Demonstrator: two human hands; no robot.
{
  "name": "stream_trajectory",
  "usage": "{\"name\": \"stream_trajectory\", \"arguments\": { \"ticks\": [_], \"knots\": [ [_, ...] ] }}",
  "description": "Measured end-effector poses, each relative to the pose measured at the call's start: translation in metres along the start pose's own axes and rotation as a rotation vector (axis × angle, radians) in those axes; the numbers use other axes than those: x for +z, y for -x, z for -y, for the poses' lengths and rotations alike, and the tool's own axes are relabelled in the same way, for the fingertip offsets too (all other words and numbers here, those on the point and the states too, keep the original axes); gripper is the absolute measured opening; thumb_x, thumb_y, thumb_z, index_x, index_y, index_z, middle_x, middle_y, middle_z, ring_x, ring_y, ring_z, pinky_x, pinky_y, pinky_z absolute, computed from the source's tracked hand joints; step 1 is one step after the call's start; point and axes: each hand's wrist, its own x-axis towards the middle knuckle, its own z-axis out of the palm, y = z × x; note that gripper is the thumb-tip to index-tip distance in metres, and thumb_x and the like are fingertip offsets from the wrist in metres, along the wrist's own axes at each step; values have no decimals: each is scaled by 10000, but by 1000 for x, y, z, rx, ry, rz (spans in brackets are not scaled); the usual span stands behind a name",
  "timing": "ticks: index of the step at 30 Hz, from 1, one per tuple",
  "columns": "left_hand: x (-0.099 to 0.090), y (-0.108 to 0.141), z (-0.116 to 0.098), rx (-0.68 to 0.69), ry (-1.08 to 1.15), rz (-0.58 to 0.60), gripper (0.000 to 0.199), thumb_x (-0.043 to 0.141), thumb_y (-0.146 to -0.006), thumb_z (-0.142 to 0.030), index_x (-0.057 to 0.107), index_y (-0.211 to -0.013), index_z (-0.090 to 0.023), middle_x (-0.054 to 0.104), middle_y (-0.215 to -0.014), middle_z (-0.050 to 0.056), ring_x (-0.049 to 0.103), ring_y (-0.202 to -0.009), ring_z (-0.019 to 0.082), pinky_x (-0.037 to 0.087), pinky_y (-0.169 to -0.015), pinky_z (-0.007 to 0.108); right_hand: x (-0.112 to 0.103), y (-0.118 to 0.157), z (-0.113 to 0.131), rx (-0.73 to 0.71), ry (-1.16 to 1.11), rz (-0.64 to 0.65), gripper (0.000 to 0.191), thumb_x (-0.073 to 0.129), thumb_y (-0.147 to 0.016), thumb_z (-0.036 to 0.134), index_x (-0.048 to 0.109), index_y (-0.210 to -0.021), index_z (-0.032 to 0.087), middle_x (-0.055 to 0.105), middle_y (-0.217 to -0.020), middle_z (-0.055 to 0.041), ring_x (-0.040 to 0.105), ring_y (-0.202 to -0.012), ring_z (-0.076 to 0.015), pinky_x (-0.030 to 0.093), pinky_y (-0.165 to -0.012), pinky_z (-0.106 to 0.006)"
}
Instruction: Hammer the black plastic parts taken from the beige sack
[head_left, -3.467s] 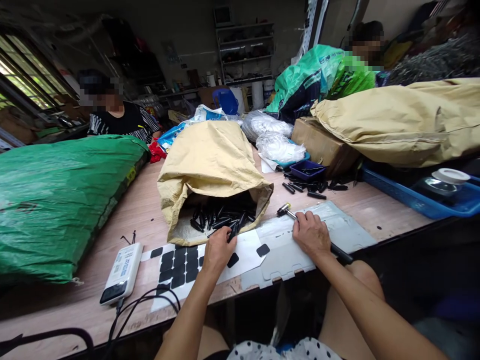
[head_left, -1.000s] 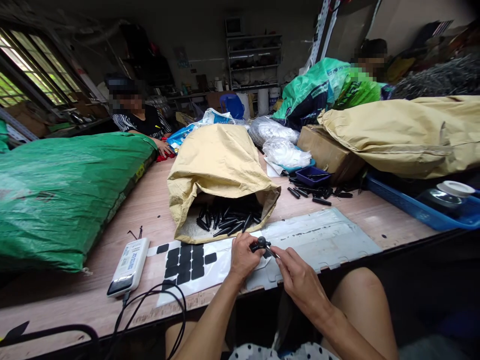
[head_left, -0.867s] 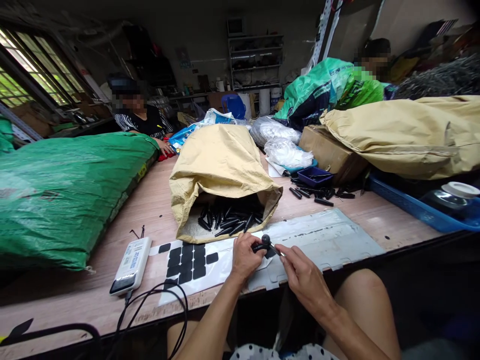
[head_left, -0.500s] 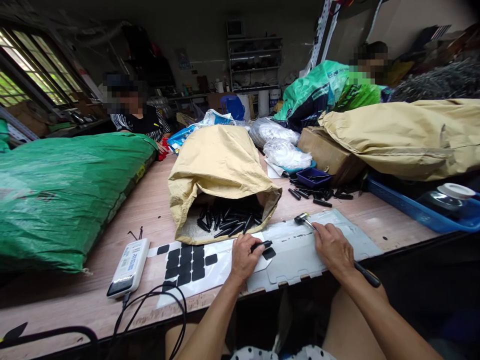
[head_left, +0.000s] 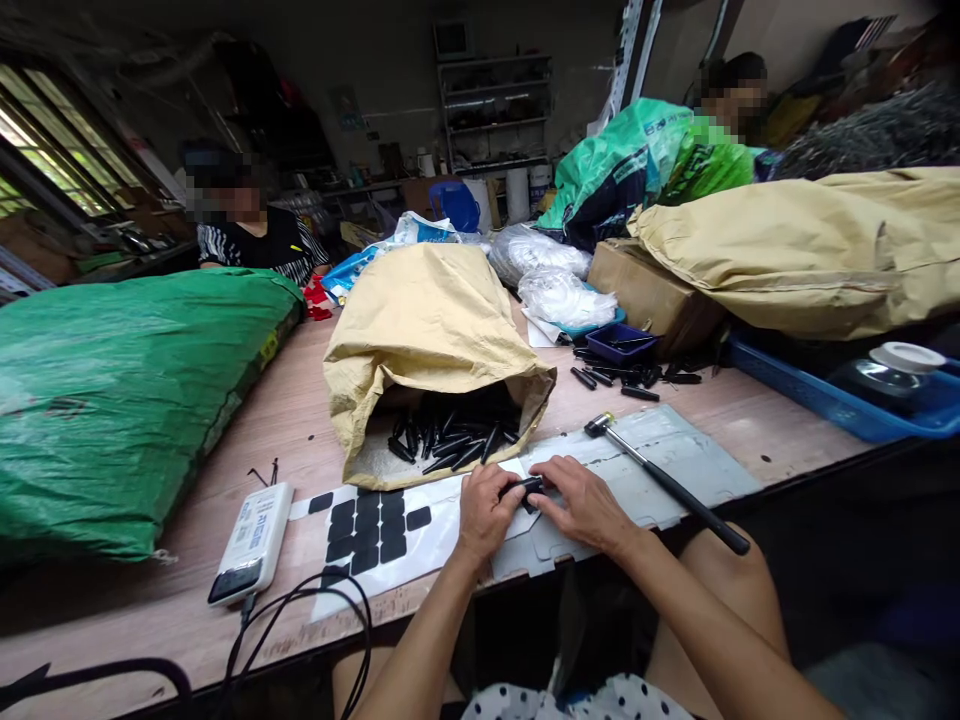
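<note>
My left hand (head_left: 481, 515) is closed around the left part of a small black tapered tube (head_left: 532, 485), low over the grey board. On the tube's right end, the thumb and fingers of my right hand (head_left: 589, 507) close in a pinch. A hammer (head_left: 667, 487) with a black grip lies across the grey board (head_left: 724, 468), its grip end jutting past the table edge. Under and left of my left hand is a white sheet (head_left: 439, 542) bearing black rounded squares (head_left: 366, 527). Similar black tubes (head_left: 450, 440) fill the mouth of a tan sack (head_left: 427, 310) just beyond my hands.
A white power bank (head_left: 251, 545) with black cables stands at left, beside a big green sack (head_left: 135, 400). Loose black tubes (head_left: 640, 394) lie near a purple tray (head_left: 621, 343). At right sits a blue tray (head_left: 810, 395) holding a jar. Two people are across the table.
My right hand has let go of the hammer, now lying on the board, and moved left onto the black tube. My left hand keeps its hold. The view has shifted slightly.
</note>
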Motion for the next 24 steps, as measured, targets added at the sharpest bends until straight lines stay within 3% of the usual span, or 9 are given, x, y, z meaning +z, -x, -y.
{"name": "stream_trajectory", "arguments": {
  "ticks": [5,12,19,24],
  "knots": [
    [1,-1,1,-5,-45,35,209,572,-968,-321,766,-978,-244,697,-965,26,566,-1007,237,350,-906,401,7,-10,-6,-84,106,55,185,516,-1021,354,632,-1021,210,649,-967,-56,555,-938,-206,432,-829,-329],
    [0,-3,0,-17,-94,94,228,549,-982,-279,770,-943,-235,677,-929,31,562,-987,226,345,-893,398,20,-9,-14,-192,88,-19,257,475,-1035,338,593,-859,192,589,-863,-55,451,-851,-199,368,-778,-332],
    [1,-3,2,-10,-109,115,245,540,-991,-288,760,-900,-235,674,-907,31,560,-979,227,341,-883,399,20,-10,-15,-195,7,6,252,502,-1026,345,599,-851,191,594,-851,-47,458,-845,-192,365,-777,-330],
    [0,-2,-1,-22,-53,62,238,529,-993,-304,757,-958,-246,692,-947,24,563,-987,228,353,-891,394,-3,-9,-17,-122,15,-2,248,570,-992,444,664,-1021,216,661,-983,-49,539,-935,-198,395,-852,-337]
  ]
}}
